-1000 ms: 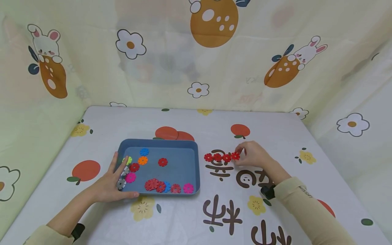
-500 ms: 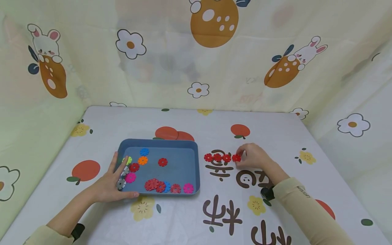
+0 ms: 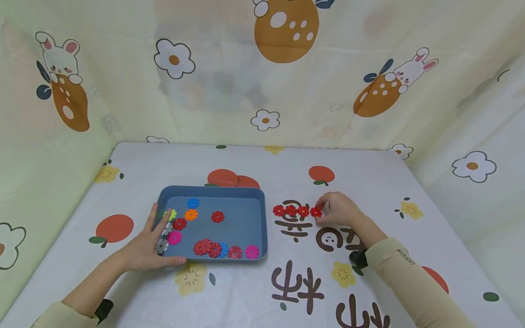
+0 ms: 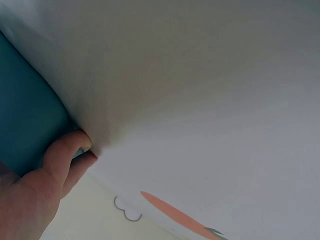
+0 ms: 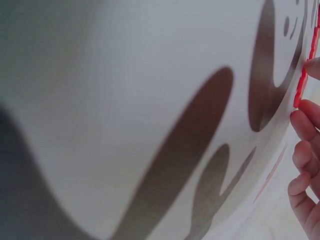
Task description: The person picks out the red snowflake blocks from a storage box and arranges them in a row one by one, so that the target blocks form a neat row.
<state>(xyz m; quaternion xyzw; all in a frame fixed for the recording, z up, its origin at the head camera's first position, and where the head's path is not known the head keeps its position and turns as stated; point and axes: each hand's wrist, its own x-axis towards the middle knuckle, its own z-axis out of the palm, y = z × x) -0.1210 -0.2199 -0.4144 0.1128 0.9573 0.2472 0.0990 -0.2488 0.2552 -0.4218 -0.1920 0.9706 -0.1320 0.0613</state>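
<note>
My right hand [image 3: 339, 210] pinches a red notched, flower-shaped disc [image 3: 316, 212] at the right end of a short row. Three similar red discs [image 3: 290, 210] lie to its left on the tablecloth. In the right wrist view the thumb and a finger meet the red disc's edge [image 5: 301, 89]. My left hand [image 3: 143, 248] rests on the left side of a blue-grey tray [image 3: 242, 221], fingers spread and thumb along the front rim. In the left wrist view that hand [image 4: 42, 192] touches the tray's edge [image 4: 30, 95]. Part of the tray's left side is hidden beneath it.
Inside the tray lie red discs [image 3: 218, 217], a blue disc [image 3: 193, 203], an orange disc [image 3: 191, 215], a pink disc [image 3: 252, 252] and several others, some overlapping. A printed tablecloth [image 3: 246, 296] covers the table. A patterned curtain [image 3: 221, 100] closes off the back and sides.
The disc in my right hand has shifted slightly nearer to me and looks flatter than a second ago. The left hand, the tray and the other discs stay in place.
</note>
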